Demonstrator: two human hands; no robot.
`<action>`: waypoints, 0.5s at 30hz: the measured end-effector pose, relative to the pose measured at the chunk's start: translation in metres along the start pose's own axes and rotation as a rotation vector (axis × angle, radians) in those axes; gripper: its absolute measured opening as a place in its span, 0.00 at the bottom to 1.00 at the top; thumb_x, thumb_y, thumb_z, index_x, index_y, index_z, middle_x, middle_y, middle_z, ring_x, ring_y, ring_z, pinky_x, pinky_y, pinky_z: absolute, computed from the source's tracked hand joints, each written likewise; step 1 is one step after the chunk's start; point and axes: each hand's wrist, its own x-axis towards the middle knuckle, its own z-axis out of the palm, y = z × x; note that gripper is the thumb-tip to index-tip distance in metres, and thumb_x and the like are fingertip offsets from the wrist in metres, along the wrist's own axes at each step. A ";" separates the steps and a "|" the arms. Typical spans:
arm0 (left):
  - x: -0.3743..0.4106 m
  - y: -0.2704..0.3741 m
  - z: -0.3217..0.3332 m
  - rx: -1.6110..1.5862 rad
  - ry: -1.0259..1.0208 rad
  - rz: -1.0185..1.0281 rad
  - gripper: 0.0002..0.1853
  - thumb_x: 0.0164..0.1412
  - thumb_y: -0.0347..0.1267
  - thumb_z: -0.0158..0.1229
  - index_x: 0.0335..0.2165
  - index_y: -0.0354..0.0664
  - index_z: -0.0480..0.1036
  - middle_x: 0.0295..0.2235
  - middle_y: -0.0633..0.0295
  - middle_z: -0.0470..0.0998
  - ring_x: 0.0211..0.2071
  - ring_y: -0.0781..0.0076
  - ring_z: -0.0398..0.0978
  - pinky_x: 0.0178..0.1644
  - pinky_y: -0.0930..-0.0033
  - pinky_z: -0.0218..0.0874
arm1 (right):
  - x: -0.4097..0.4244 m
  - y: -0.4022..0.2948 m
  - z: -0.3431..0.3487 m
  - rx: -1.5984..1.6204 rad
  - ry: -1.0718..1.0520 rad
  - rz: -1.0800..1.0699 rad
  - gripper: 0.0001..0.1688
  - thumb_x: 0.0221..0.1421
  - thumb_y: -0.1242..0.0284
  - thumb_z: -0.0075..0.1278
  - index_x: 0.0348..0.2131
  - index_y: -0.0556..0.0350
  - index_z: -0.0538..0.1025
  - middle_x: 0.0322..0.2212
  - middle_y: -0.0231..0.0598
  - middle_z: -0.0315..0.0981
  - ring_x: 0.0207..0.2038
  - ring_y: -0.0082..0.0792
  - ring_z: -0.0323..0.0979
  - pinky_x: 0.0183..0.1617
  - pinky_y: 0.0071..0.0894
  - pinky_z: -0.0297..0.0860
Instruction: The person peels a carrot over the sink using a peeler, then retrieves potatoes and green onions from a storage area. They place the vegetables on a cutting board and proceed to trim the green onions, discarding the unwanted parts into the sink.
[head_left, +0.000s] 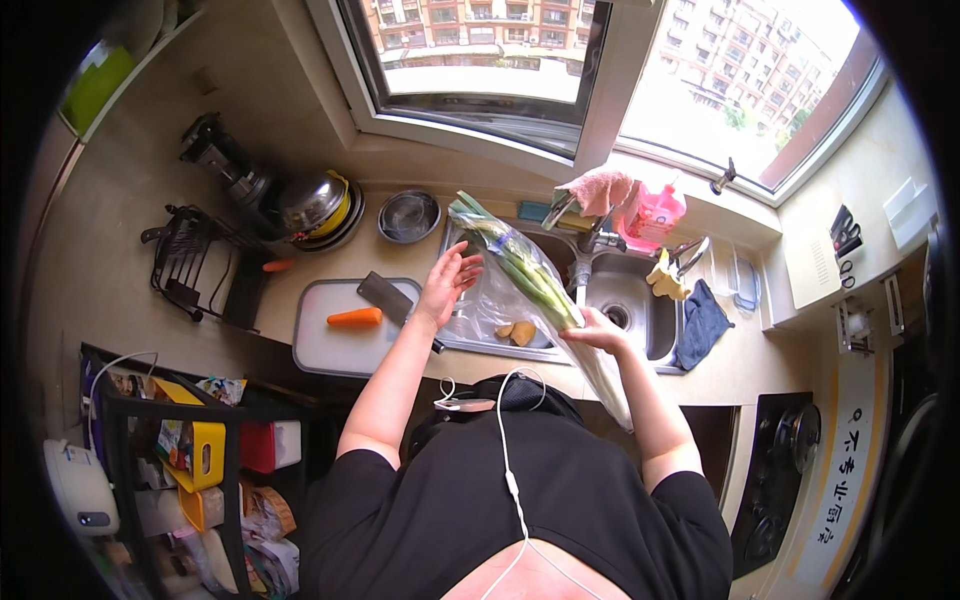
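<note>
My right hand (598, 331) grips a long bundle of green onions (529, 274) in a clear plastic bag, slanting over the sink with the leafy ends up and left. Fingers spread, my left hand (451, 283) is raised beside the bag's upper part and appears to hold nothing. Below the bundle, pieces of ginger (523, 333) lie at the sink's front left. A peeled carrot (355, 318) rests on the grey-rimmed cutting board (330, 352). Across the board's right side lies a cleaver (386, 297), its handle partly hidden behind my left forearm.
Metal bowls (409, 216) stand behind the board, near a lidded pot (315, 204) and a blender (232, 161). Around the double sink (664, 330) are a faucet (586, 266), a pink soap bottle (654, 217) and a blue cloth (703, 325). A black dish rack (187, 262) stands left, a stove (772, 480) right.
</note>
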 end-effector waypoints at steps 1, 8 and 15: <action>0.002 -0.001 0.002 0.007 0.031 -0.009 0.23 0.66 0.44 0.46 0.55 0.47 0.62 0.49 0.59 0.72 0.47 0.71 0.71 0.50 0.66 0.62 | -0.006 -0.011 0.001 -0.024 0.022 0.014 0.36 0.40 0.57 0.61 0.46 0.58 0.72 0.39 0.35 0.73 0.44 0.26 0.67 0.51 0.28 0.62; 0.031 -0.045 0.012 0.312 0.135 -0.065 0.13 0.54 0.42 0.61 0.35 0.48 0.73 0.27 0.75 0.72 0.32 0.83 0.67 0.39 0.73 0.57 | -0.011 0.043 0.007 -0.215 0.139 0.071 0.37 0.38 0.57 0.59 0.46 0.60 0.71 0.37 0.46 0.75 0.41 0.36 0.72 0.48 0.33 0.66; 0.044 -0.047 0.035 -0.404 0.098 -0.099 0.07 0.59 0.32 0.54 0.37 0.47 0.70 0.33 0.65 0.78 0.17 0.86 0.61 0.21 0.85 0.55 | -0.024 0.068 0.025 -0.245 0.291 0.022 0.39 0.39 0.63 0.61 0.50 0.61 0.67 0.37 0.49 0.74 0.41 0.39 0.72 0.48 0.36 0.66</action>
